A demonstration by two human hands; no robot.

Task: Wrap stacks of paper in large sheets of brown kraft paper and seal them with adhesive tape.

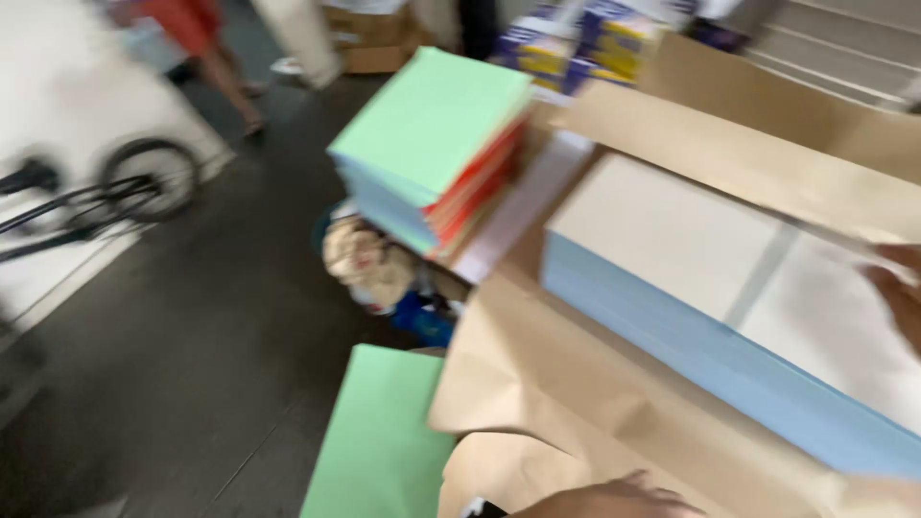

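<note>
1. Around you is a cluttered work room with a dark floor [192,364]. A bicycle wheel [149,177] leans by a pale wall, cardboard boxes [369,34] stand at the back, and someone's legs [225,82] pass far off. The view is motion-blurred.
2. Just in front of your right hand [897,293] lies a thick ream of pale blue paper [691,326] with a cream top sheet, sitting in opened brown wrapping paper [576,384].
3. I judge that ream heavy and floppy. The sheets will slide on each other, so take it from underneath at two opposite edges, never by the top sheets.
4. Your right grip sits at the ream's far right edge, fingers apparently resting on the top sheet and the wrapper flap. Blur and the frame edge hide how far it is open, so I cannot tell.
5. Your left hand [614,501] shows only as knuckles at the bottom, against the wrapper's near fold. Its grip state is also not readable.
6. Beyond the left grip, a stack of green, red and blue paper [436,144] stands tilted. A loose green sheet [379,441] lies to its left.
</note>
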